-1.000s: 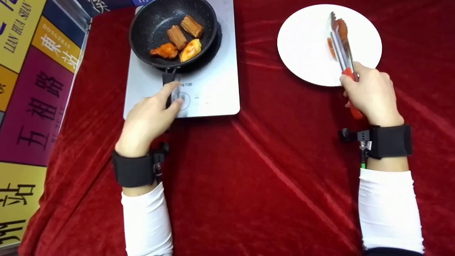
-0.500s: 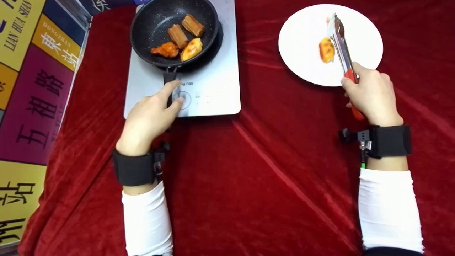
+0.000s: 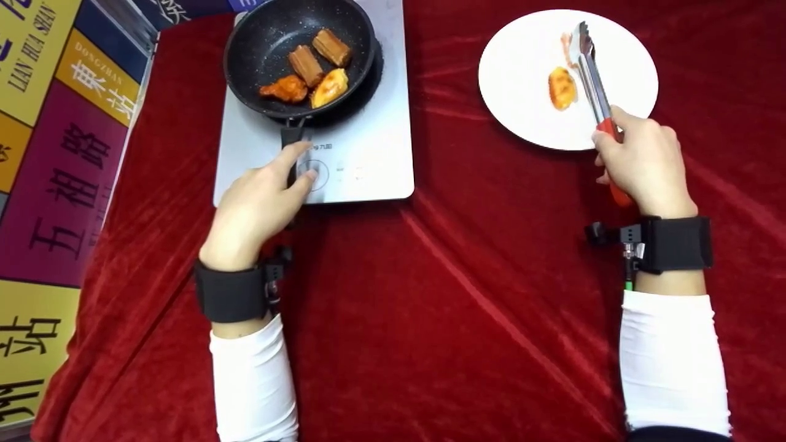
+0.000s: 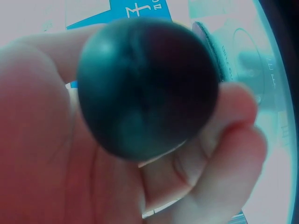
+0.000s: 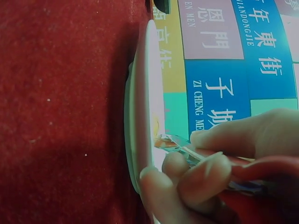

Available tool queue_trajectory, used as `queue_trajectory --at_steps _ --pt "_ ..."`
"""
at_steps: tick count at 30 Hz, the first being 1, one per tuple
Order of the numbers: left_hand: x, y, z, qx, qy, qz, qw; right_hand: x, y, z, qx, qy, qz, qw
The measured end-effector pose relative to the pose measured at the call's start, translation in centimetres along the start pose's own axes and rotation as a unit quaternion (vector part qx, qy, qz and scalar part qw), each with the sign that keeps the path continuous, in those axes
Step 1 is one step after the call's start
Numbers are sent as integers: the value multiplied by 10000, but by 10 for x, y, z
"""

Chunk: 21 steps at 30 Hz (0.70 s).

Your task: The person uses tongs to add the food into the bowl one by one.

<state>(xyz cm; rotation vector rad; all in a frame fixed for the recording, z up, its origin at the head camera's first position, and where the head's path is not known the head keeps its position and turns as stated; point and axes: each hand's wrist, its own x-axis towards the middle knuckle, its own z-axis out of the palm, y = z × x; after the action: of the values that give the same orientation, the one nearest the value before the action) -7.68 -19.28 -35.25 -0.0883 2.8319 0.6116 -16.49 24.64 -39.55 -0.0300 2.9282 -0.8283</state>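
R hand (image 5: 203,181) w/ tongs (image 5: 257,170), plate (image 5: 143,105) — edge-on

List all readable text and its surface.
"LIAN HUA SHAN": upper yellow panel
"DONGZHAN 東站": orange panel
"五祖路": purple panel
"站": lower yellow panel
"EN MEN 恩門": pink panel
"ZI CHENG ME 子城": lower blue panel
"年東街 IANDONGJIE": upper blue panel
"ng 九阳": cooker, partly hidden
Blurred or cut: button marks, other writing.

A pan (image 3: 261,55) with four pieces of food (image 3: 306,65) sits on a hotplate (image 3: 381,147) at left on the tabletop (image 3: 460,276), while at right tongs (image 3: 596,87) extend over a plate (image 3: 513,77) beside a morsel (image 3: 561,89).
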Motion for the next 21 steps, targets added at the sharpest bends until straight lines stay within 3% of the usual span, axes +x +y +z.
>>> queue_trajectory --at_steps 21 --pt "-1 0 -1 0 -16 -18 10000 -1 -7 0 228 394 -30 9990"
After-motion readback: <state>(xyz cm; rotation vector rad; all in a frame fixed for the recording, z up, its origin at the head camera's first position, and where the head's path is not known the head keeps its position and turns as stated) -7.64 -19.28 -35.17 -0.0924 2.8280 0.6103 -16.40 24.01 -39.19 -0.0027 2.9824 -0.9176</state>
